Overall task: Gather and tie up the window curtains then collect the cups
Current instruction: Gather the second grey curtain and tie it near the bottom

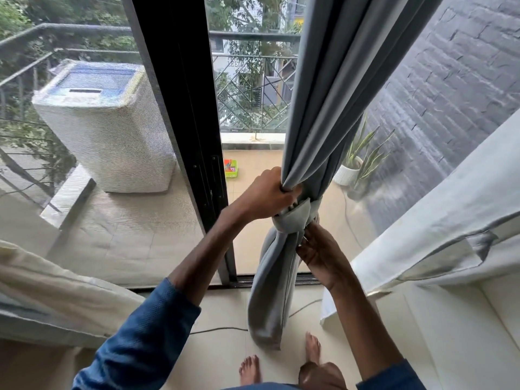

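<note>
A grey curtain (323, 88) hangs gathered in front of the glass door, with a knot (295, 218) tied in it at about waist height. Its tail (270, 294) droops to the floor. My left hand (267, 195) grips the bunched curtain just above the knot. My right hand (318, 249) pinches the cloth right under the knot, on its right side. No cups are in view.
A black sliding door frame (194, 130) stands left of the curtain, a mesh screen beside it. Pale curtains hang at left (50, 288) and right (439, 220). Outside are a washing machine (104, 125) and a potted plant (357, 164). A cable (219, 329) lies on the floor near my bare feet.
</note>
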{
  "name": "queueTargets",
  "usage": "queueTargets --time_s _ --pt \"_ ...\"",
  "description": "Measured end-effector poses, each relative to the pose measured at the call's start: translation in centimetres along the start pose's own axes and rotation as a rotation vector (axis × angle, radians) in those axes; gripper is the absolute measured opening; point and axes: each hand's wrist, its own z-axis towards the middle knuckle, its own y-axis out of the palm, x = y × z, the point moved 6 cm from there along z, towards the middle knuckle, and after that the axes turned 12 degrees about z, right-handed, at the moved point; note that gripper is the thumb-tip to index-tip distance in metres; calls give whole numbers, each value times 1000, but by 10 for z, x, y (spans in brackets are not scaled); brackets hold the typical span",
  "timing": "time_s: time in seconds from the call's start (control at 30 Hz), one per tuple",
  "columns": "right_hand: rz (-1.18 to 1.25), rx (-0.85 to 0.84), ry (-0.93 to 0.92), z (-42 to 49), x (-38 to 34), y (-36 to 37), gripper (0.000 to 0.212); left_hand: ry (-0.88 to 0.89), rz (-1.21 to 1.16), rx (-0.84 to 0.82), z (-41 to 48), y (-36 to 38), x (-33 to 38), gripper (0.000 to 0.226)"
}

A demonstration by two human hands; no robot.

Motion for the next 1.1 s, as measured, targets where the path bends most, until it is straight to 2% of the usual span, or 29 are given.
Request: queueTargets --time_s 0.17,0.27,0.37,0.53,0.6,0.7,0.83,0.97,1.0,1.1 --pt "-86 73 57 5 -3 -6 9 -31 97 24 -1 -1 2 24" --pt "-169 213 74 -3 10 -35 19 -63 218 39 2 -3 1 21" --pt "-187 308 85 -10 21 -57 17 -77 287 29 3 -1 6 19" --pt "-138 325 29 -9 14 -52 24 -77 316 61 1 16 16 19" --pt "-123 307 24 -9 13 -49 28 -82 351 68 1 26 6 30" --pt "-110 283 8 -8 7 -39 20 -59 331 152 1 41 -6 54" --pt "-16 296 -58 -5 -8 -38 25 -95 520 250 8 37 -3 65" --pt "-28 316 -128 -17 -31 -42 30 -219 609 64 14 32 2 82" --pt "-36 311 -145 -22 -39 -43 29 -257 527 -36 15 37 -3 88" --pt "-69 290 -196 -41 -62 -42 30 -397 -71 -414 8 69 -8 108"
